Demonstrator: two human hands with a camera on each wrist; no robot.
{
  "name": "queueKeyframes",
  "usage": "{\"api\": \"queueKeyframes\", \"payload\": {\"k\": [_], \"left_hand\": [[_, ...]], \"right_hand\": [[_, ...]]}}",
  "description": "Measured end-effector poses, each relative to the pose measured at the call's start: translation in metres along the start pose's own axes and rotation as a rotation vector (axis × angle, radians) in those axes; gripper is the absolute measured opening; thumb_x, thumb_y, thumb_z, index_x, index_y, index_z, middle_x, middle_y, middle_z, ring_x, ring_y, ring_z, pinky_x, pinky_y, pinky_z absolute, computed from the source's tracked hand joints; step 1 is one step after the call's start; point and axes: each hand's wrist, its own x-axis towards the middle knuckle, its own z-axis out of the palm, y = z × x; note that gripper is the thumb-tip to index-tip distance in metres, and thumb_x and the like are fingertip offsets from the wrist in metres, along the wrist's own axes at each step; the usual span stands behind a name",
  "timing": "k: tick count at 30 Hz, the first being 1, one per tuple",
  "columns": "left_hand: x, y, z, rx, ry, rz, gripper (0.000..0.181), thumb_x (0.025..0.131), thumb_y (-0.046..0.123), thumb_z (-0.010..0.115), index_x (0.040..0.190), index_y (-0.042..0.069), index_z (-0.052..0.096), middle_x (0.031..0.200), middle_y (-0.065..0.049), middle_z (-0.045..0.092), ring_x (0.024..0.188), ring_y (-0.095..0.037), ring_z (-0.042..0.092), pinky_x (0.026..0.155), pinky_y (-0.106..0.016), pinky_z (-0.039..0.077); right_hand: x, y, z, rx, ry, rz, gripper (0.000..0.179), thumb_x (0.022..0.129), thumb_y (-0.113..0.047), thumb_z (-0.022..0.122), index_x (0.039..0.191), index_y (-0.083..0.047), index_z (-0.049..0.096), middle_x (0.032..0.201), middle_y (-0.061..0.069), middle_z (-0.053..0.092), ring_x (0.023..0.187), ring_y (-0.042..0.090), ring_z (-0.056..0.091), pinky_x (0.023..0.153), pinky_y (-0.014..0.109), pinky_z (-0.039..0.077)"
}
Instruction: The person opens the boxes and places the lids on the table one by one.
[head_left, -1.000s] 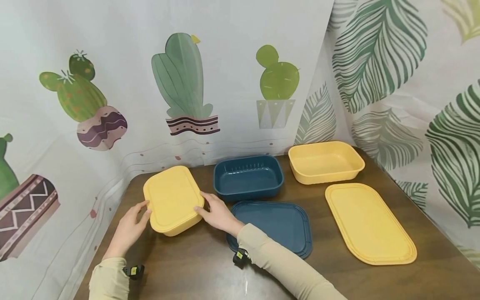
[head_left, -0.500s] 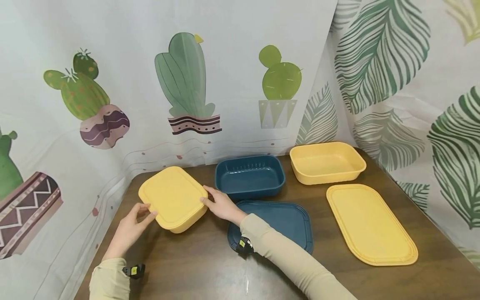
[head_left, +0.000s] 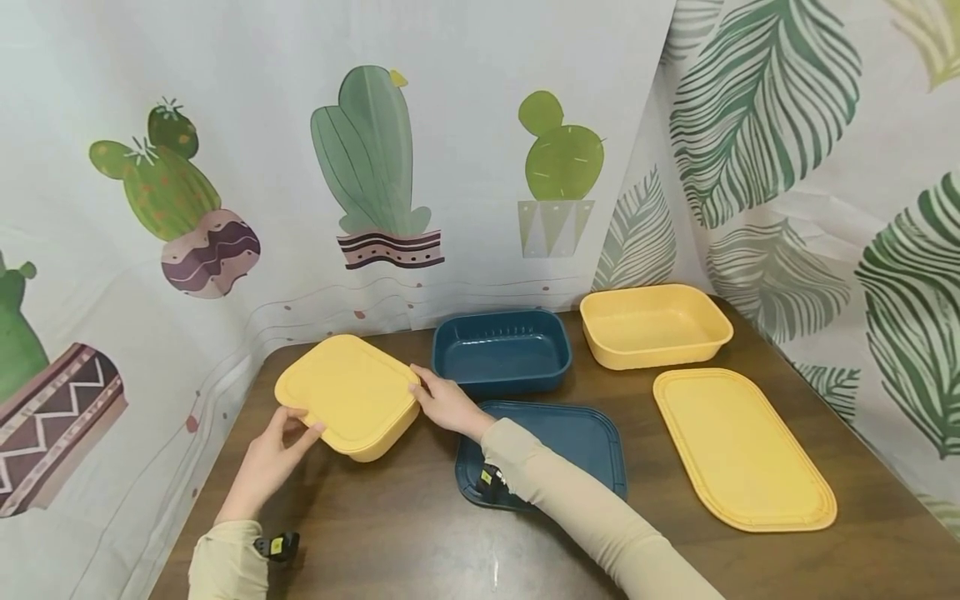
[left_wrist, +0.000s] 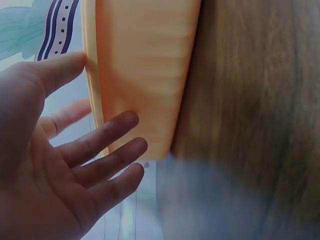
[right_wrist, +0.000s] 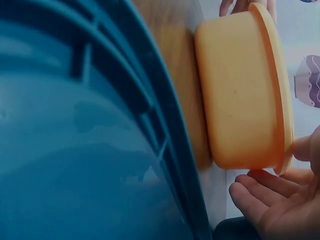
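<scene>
A yellow food container sits on the left of the brown table, its flat yellow lid seated on top. At the lid's near left edge, my left hand holds the rim between thumb and index finger. The other left fingers hang loosely beside the wall in the left wrist view. On the opposite side, my right hand grips the lid's right corner, thumb at the rim. Below that rim, several right fingers reach toward the container's side in the right wrist view.
Behind my right hand stands an uncovered dark blue container, with a blue lid lying in front, partly under my right forearm. An uncovered yellow container and its yellow lid are at right. A patterned cloth hangs behind the table.
Between my hands, the lidded yellow container has turned anticlockwise, its near corner swinging right. My left hand has shifted slightly right, and my right hand slightly right and away.
</scene>
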Motion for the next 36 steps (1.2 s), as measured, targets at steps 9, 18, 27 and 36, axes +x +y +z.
{"api": "queueKeyframes", "payload": {"k": [9,18,27,36], "left_hand": [[0.008,-0.017,-0.008,-0.017,0.093,0.067,0.065,0.108,0.04,0.046,0.149,-0.008,0.031,0.137,-0.035,0.049,0.126,-0.052,0.048,0.1,-0.064,0.041],[0.018,-0.03,-0.014,-0.057,0.074,0.021,0.075,0.107,0.042,0.045,0.152,-0.013,0.022,0.148,-0.042,0.027,0.128,-0.061,0.038,0.101,-0.069,0.037],[0.023,-0.035,-0.006,-0.098,0.058,0.075,0.074,0.104,0.035,0.056,0.155,-0.008,0.024,0.152,-0.039,0.024,0.136,-0.059,0.03,0.106,-0.067,0.034],[0.025,-0.038,-0.014,-0.127,0.073,0.064,0.068,0.104,0.035,0.058,0.148,-0.011,0.036,0.156,-0.037,0.019,0.137,-0.057,0.028,0.106,-0.067,0.033]], "right_hand": [[-0.007,-0.007,-0.004,0.001,-0.047,0.076,0.077,0.104,-0.053,0.046,0.161,-0.008,0.019,0.149,0.015,0.051,0.133,0.024,0.053,0.108,0.04,0.044],[-0.014,-0.015,0.001,-0.039,-0.057,0.072,0.087,0.1,-0.054,0.055,0.159,-0.001,0.02,0.146,0.019,0.052,0.125,0.026,0.059,0.099,0.038,0.051],[-0.019,-0.015,0.002,0.067,-0.041,0.15,0.083,0.101,-0.042,0.059,0.159,0.0,0.018,0.15,0.02,0.048,0.131,0.027,0.055,0.104,0.041,0.046],[-0.005,-0.016,0.001,0.086,-0.077,0.173,0.081,0.1,-0.042,0.057,0.161,-0.004,0.018,0.16,0.015,0.034,0.143,0.027,0.039,0.114,0.043,0.035]]}}
